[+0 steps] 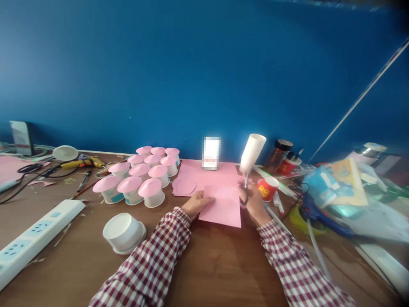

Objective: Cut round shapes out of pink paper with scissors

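My left hand [195, 204] pinches the left edge of a pink sheet of paper [221, 209], thumb on top. At the sheet's right edge, my right hand [254, 204] is closed around a pair of scissors [246, 192], whose blades point up and away from me. Behind the held sheet lies a larger pink sheet [214, 172] on the table. Several cut pink paper circles [185, 186] rest at its left corner. Farther left stand several white paper cups with pink cone tops [151, 188], grouped in rows.
A white cup [123, 232] sits upside down by my left forearm. A white power strip [35, 236] lies at the left, a yellow glue gun [81, 163] behind it. On the right are a red paper cup [268, 188], a white cup stack [252, 152] and blurred plastic bags [338, 187].
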`<action>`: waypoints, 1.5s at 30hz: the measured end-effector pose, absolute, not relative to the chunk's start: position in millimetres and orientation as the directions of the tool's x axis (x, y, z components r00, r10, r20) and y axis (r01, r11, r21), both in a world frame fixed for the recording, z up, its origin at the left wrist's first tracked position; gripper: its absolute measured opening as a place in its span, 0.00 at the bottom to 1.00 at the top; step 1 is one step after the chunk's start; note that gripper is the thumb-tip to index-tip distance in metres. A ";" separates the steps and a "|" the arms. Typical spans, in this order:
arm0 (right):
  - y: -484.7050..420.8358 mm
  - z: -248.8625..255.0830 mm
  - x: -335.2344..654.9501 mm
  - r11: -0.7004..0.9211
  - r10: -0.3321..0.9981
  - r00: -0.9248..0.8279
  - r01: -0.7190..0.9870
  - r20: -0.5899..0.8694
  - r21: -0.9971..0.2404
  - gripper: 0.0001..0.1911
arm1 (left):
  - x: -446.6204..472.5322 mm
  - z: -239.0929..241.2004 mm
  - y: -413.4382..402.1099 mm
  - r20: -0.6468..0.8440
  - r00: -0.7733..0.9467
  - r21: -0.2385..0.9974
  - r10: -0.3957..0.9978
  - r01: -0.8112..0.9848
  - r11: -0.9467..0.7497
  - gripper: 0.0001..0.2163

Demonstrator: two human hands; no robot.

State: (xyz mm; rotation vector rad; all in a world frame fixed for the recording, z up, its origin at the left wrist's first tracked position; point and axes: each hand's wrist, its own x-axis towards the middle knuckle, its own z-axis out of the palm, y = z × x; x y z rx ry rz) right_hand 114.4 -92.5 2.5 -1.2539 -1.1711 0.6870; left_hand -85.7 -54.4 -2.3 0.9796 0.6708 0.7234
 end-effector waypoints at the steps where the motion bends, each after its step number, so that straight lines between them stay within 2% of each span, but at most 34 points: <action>1: -92.4 1.6 114.1 0.223 0.921 0.283 0.177 0.267 -0.959 0.19 | -87.0 -1.7 -53.6 -0.197 0.588 0.898 0.785 -0.213 0.385 0.14; 3: -91.9 -0.7 111.1 0.197 0.931 0.288 0.128 0.226 -0.972 0.20 | -89.2 -0.1 -52.5 -0.209 0.574 0.874 0.792 -0.254 0.414 0.14; 4: -91.2 -2.2 108.6 0.191 0.915 0.345 0.091 0.211 -0.977 0.20 | -89.9 1.1 -52.3 -0.197 0.566 0.841 0.800 -0.322 0.434 0.14; 6: -89.3 -5.4 102.3 0.199 0.851 0.501 -0.030 0.157 -0.980 0.20 | -89.9 3.7 -53.5 -0.144 0.580 0.726 0.802 -0.488 0.484 0.19; 8: -87.2 -8.2 95.2 0.184 0.805 0.589 -0.140 0.068 -0.973 0.19 | -87.1 6.0 -57.3 -0.086 0.640 0.605 0.763 -0.576 0.551 0.25; 10: -86.4 -10.2 87.9 0.198 0.784 0.619 -0.184 0.043 -0.963 0.18 | -81.5 7.1 -63.4 -0.052 0.683 0.580 0.728 -0.573 0.579 0.24; 12: -87.6 -11.8 80.8 0.225 0.768 0.639 -0.186 0.056 -0.956 0.18 | -74.3 6.6 -69.9 -0.036 0.686 0.623 0.726 -0.553 0.554 0.19; 14: -90.2 -13.6 74.9 0.242 0.771 0.630 -0.151 0.096 -0.959 0.19 | -67.4 4.5 -74.0 -0.054 0.609 0.678 0.791 -0.559 0.477 0.17; 18: -95.4 -16.6 71.8 0.227 0.795 0.582 -0.022 0.173 -0.974 0.19 | -60.9 -1.3 -71.5 -0.143 0.327 0.769 0.934 -0.557 0.313 0.18; 22: -97.6 -15.8 80.2 0.257 0.805 0.504 0.179 0.313 -0.950 0.21 | -63.6 -4.7 -65.4 -0.153 0.231 0.771 0.961 -0.580 0.262 0.17; 25: -99.9 -13.2 86.4 0.250 0.780 0.507 0.283 0.366 -0.926 0.24 | -69.3 -4.9 -61.7 -0.156 0.193 0.772 0.969 -0.588 0.241 0.12; 28: -103.2 -11.6 87.7 0.205 0.786 0.509 0.323 0.352 -0.924 0.23 | -78.3 -3.5 -55.5 -0.198 0.243 0.731 0.950 -0.609 0.308 0.07; 33: -107.5 -12.4 81.5 0.180 0.882 0.333 0.413 0.332 -0.893 0.20 | -94.6 -1.5 -43.2 -0.211 0.179 0.539 0.961 -0.799 0.268 0.05; 38: -109.7 -12.3 86.0 0.179 0.903 0.180 0.666 0.389 -0.724 0.14 | -99.2 -4.4 -38.9 -0.280 0.145 0.477 0.949 -0.837 0.269 0.06; 41: -108.8 -9.5 96.9 0.135 0.907 0.172 0.746 0.384 -0.652 0.13 | -98.9 -6.8 -37.8 -0.289 0.145 0.467 0.946 -0.842 0.272 0.05; 43: -106.8 -6.8 103.1 0.115 0.911 0.208 0.701 0.356 -0.704 0.13 | -99.4 -7.5 -37.4 -0.295 0.140 0.457 0.945 -0.848 0.268 0.05; 45: -104.2 -4.6 105.8 0.094 0.926 0.250 0.572 0.282 -0.815 0.14 | -100.4 -7.0 -38.2 -0.303 0.140 0.452 0.943 -0.850 0.272 0.05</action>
